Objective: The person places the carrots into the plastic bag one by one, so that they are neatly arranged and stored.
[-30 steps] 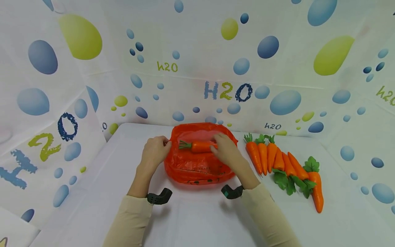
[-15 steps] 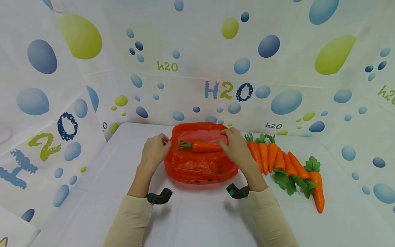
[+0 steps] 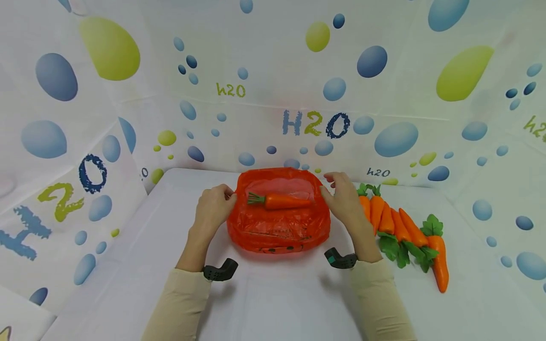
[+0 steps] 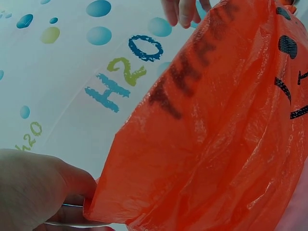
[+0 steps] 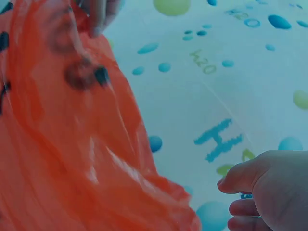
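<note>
An orange plastic bag (image 3: 279,232) with black print stands with its mouth open in the middle of the table. Inside it, or on its inner folds, lies one carrot (image 3: 287,202), its green stem end pointing left. My left hand (image 3: 215,206) pinches the bag's left rim between thumb and fingers; the left wrist view shows the plastic held there by the left hand (image 4: 53,192). Just beyond the bag's right rim is my right hand (image 3: 344,199), holding nothing. In the right wrist view, a gap separates the right hand (image 5: 269,190) from the plastic.
Several carrots (image 3: 401,227) with green leaves lie in a row on the right of the white table (image 3: 273,298), partly behind the right hand and forearm. A white sheet (image 3: 264,47) with blue and green spots hangs behind and at the sides.
My right hand has let go of the carrot in the bag and moved right, past the bag's rim. The left hand has kept its pinch on the left rim.
</note>
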`<action>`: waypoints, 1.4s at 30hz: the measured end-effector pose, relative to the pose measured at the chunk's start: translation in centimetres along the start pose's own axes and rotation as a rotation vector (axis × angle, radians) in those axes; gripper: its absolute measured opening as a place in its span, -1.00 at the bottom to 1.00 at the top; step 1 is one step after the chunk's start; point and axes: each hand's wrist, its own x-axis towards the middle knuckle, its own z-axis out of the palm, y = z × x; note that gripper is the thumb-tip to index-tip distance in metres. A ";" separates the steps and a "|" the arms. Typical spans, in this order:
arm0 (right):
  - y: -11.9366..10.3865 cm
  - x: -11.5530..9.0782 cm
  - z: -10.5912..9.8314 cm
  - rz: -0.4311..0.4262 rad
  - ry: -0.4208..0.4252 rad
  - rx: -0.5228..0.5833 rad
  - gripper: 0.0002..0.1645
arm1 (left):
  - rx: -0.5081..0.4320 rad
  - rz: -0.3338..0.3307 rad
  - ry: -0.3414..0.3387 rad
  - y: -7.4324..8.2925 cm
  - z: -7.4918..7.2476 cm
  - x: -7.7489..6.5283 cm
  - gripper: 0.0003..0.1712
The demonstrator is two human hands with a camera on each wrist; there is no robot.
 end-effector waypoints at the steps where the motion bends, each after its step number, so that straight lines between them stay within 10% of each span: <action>1: 0.2 0.0 -0.1 0.012 0.006 0.003 -0.51 | 0.002 -0.001 -0.002 0.0 0.0 0.0 -0.69; 19: 4.9 0.4 -0.6 0.207 0.028 -0.106 -0.47 | 0.013 -0.018 -0.027 0.2 0.0 0.0 -0.69; 42: 6.4 -0.2 -0.1 0.401 -0.140 -0.200 -0.41 | 0.020 -0.017 -0.028 0.1 0.2 0.0 -0.68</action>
